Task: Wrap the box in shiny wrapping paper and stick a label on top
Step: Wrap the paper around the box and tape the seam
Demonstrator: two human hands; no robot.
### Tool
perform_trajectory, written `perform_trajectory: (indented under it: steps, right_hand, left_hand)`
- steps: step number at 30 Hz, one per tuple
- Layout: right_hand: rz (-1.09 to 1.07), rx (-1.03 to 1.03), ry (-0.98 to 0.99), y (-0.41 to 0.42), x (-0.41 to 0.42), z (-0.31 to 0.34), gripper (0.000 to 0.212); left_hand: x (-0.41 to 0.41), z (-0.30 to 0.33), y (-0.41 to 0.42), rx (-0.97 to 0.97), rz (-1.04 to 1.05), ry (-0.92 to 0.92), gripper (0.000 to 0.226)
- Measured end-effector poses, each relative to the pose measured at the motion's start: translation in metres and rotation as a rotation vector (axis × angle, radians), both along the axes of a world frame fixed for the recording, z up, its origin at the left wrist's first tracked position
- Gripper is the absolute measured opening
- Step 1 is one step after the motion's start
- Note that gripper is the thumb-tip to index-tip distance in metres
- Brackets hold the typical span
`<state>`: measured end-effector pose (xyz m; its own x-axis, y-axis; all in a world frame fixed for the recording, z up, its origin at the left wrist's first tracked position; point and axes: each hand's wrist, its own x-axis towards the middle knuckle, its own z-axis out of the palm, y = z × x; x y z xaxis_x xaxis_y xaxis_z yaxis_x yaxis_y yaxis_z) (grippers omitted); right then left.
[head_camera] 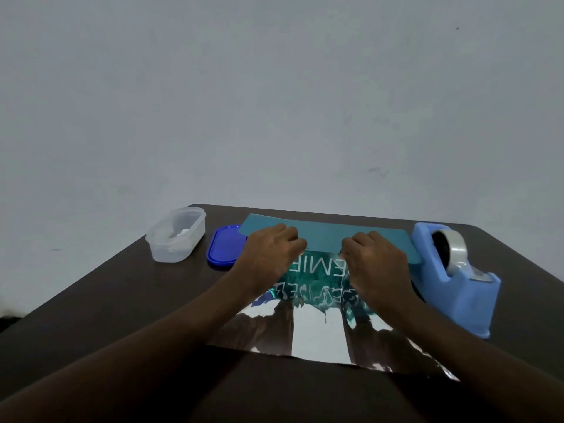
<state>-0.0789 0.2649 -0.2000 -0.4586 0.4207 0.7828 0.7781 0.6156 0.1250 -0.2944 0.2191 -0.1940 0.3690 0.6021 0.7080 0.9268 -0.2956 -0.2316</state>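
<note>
Box [317,274] serves as landmark, mid-sheet on mirror-bright wrapping paper [317,337]. Left of it: translucent tub [175,236], glossy blue lid [224,245]. Left hand [271,254] and right hand [374,261], apart, pinch the matte teal far flap over it. Right: tape dispenser [454,276], presumably within reach.

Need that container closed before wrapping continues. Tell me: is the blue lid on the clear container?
No: the blue lid lies flat on the table beside the open clear container.

Both my arms reach forward, my left hand [271,254] and right hand [374,259] knuckles-up, fingers seemingly curled under.
</note>
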Motion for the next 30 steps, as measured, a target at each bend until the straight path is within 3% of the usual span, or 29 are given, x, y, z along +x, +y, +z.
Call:
perform_trajectory:
  steps: [7,12,18,30]
  right_hand:
    - [0.127,-0.024,0.045,0.001,0.003,-0.006,0.016]
    - [0.086,-0.117,0.141,0.004,0.000,-0.004,0.021]
    - [0.029,-0.232,0.183,0.006,-0.004,-0.001,0.017]
    - [0.073,-0.385,0.337,0.003,-0.004,0.004,0.021]
  left_hand:
    - [-0.001,-0.005,0.000,0.045,-0.060,0.025,0.007]
    - [0.001,-0.006,-0.003,-0.043,-0.056,-0.215,0.023]
    - [0.001,0.009,-0.001,-0.215,-0.025,-0.350,0.009]
    - [-0.010,0.027,-0.003,-0.369,0.052,-0.442,0.005]
